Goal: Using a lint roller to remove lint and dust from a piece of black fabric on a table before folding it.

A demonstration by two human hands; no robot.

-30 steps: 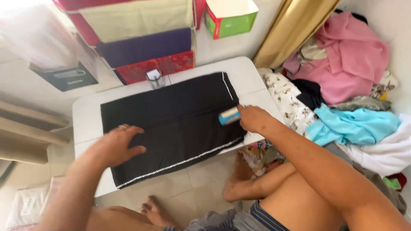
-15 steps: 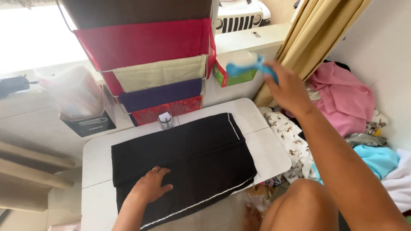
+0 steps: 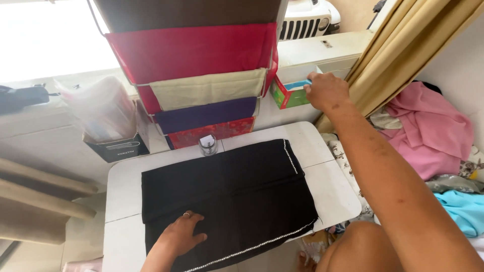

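- Up at the sill, the right hand (image 3: 326, 90) reaches into the green-and-red box (image 3: 288, 94), its grip curled over a blue thing (image 3: 302, 84) at the opening; whether it is gripped or let go, I cannot tell.
- Lower down, the left hand (image 3: 182, 234) lies open and flat on the black cloth (image 3: 227, 194), likely pinning it smooth on the white tabletop (image 3: 123, 181).
- Half a second ago the right hand held the blue thing aloft; now it is down at the box.

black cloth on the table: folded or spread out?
Folded. The black cloth lies flat on the white table with a layered edge along its left side; the left hand presses on it.
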